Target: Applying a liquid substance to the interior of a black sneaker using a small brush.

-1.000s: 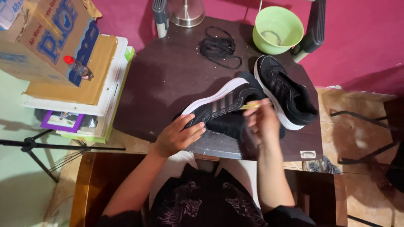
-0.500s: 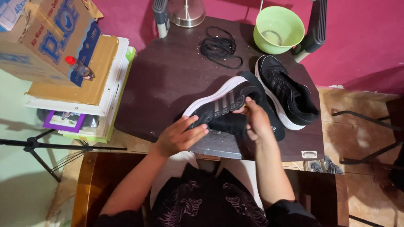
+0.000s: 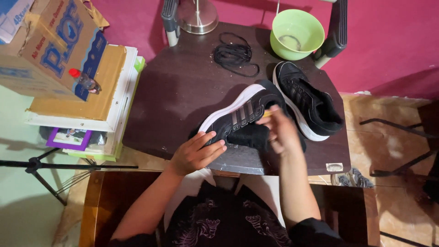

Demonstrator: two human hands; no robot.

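Note:
A black sneaker with a white sole lies tilted on its side on the dark table. My left hand steadies it at the heel end, fingers laid on the upper. My right hand is blurred over the shoe's front and grips a small yellowish tool, likely a brush, against it. A second black sneaker stands upright just to the right, touching the first.
Loose black laces lie at the table's back. A green bowl sits at the back right, a metal lamp base at the back. Cardboard boxes stack on the left. A tripod leg stands lower left.
My right hand has shifted back and forth over the front of the tilted shoe with the yellowish tool. The left hand has kept its hold at the heel.

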